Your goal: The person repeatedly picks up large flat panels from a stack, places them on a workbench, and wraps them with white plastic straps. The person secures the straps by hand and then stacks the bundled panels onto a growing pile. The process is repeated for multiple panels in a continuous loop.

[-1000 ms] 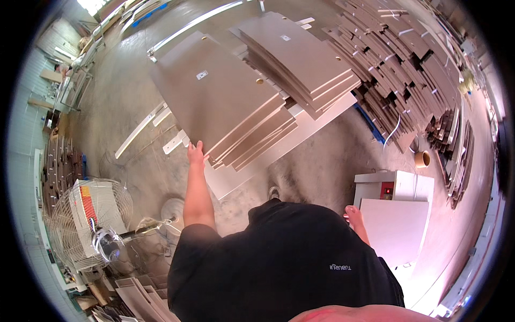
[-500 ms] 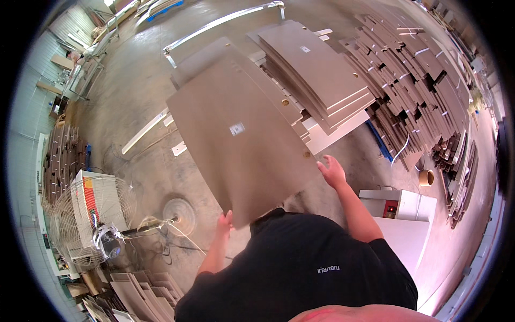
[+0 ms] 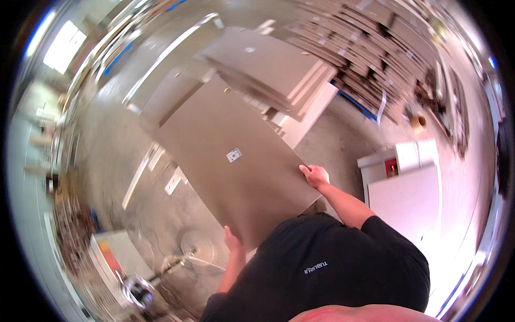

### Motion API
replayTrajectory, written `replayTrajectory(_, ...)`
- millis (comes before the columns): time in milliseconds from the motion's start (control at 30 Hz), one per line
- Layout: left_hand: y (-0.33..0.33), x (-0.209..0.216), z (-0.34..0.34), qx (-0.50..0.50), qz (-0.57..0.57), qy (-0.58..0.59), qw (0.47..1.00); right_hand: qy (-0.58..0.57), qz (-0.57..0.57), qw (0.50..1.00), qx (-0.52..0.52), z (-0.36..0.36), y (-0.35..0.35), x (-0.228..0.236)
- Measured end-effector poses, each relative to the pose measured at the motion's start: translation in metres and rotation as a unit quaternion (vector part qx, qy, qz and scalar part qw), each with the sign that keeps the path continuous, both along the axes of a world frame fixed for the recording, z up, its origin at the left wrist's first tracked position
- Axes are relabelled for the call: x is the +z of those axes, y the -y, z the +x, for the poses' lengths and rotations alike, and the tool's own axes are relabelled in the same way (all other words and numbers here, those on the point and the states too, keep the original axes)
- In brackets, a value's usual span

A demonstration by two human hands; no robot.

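Panel [image 3: 238, 174], flat and brown, extends forward from between your hands; its long axis runs ahead and to the left. Your right hand [image 3: 316, 176] grips the right long edge near the close end, thumb at the upper face. Your left hand [image 3: 234, 240] grips the left long edge, also near the close end; its fingers are partly hidden. Both hands touch it, so neither is nearer. Stacked panels [image 3: 263, 56] lie ahead and left of your right hand. Right of that hand stands a white box-shaped unit [image 3: 405, 196], contents not visible.

Brn rect. panel [image 3: 247, 174], lbl [image 3: 234, 155] up
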State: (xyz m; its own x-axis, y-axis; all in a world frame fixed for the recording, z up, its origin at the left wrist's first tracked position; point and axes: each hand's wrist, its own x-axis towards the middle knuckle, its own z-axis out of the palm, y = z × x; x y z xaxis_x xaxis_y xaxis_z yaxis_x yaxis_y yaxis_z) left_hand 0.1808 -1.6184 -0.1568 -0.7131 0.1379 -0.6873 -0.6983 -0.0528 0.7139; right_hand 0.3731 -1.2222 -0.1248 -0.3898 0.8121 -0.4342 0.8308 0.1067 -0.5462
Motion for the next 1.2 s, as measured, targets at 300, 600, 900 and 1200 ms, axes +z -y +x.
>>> replayTrajectory(300,-0.126,0.053,-0.003,-0.314,0.063,0.053,0.946,-0.062,-0.048,0.936,-0.343,0.175,0.078,0.019)
replayTrajectory(600,-0.34,0.048,0.124,-0.611,0.017,-0.046,0.79,-0.174,0.013,0.701,-0.691,0.333,0.188,-0.037)
replayTrajectory(900,-0.483,-0.033,0.359,-0.817,-0.059,-0.16,0.55,-0.137,-0.01,0.535,-0.833,0.459,0.26,-0.055)
replayTrajectory(1200,-0.5,-0.067,0.517,-0.866,-0.066,-0.296,0.398,-0.018,0.021,0.538,-0.842,0.56,0.284,-0.128)
